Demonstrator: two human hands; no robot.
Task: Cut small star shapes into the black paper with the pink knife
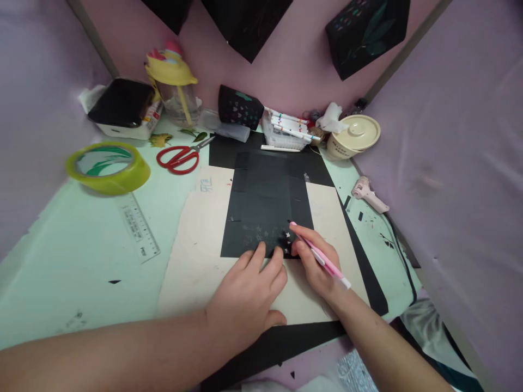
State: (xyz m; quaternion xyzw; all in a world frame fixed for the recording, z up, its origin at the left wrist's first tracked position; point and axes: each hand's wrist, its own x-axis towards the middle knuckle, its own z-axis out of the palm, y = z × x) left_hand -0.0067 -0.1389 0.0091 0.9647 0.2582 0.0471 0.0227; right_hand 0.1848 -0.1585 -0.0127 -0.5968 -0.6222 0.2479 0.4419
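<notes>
A sheet of black paper (265,190) lies on a large cream board (196,250), with faint star outlines along its near edge. A few stars at its near right corner look white. My left hand (251,291) rests palm down with its fingers spread, the fingertips pressing the near edge of the black paper. My right hand (318,261) is closed round a slim pink pen-shaped tool (322,258) with a white end. Its dark tip is over the paper near the white stars; whether it touches, I cannot tell.
Red scissors (178,159), yellow-green tape (108,167) and a clear ruler (139,228) lie to the left. Behind are a yellow-lidded cup (174,87), white markers (290,125) and a cream lidded pot (353,136). A pink glue gun (370,194) with a black cord lies right.
</notes>
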